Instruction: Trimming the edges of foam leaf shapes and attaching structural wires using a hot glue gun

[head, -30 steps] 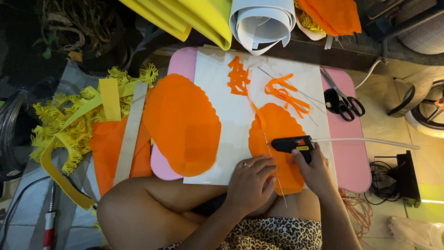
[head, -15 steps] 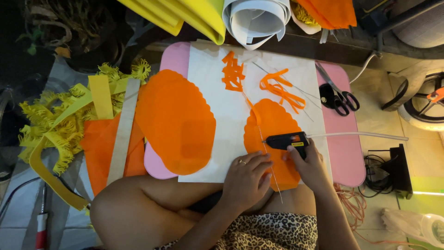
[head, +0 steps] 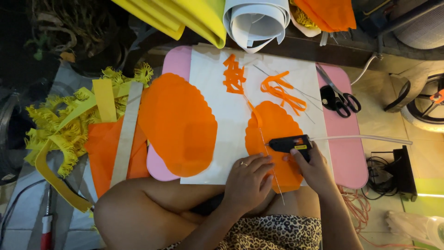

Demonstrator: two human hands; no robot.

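Observation:
My right hand [head: 315,170] grips a black glue gun [head: 290,144] whose nozzle points left onto a small orange scalloped foam shape [head: 274,128]. A white glue stick [head: 360,138] trails right from the gun. My left hand [head: 247,181] lies flat on the lower part of that shape, fingers next to a thin wire [head: 273,171] that runs down its middle. A bigger orange scalloped shape [head: 178,124] rests to the left on a white sheet [head: 231,115] over a pink board [head: 348,153].
Black scissors [head: 340,96] lie on the board's right side. Orange strips [head: 282,90] and scraps [head: 234,76] sit at the sheet's top. Yellow fringed foam [head: 64,125], yellow sheets [head: 185,16] and a white roll [head: 256,21] surround it. Cables and a black adapter [head: 393,173] are at right.
The view has shifted slightly. Both hands stay on the small orange shape, and the glue gun has edged a little along the wire.

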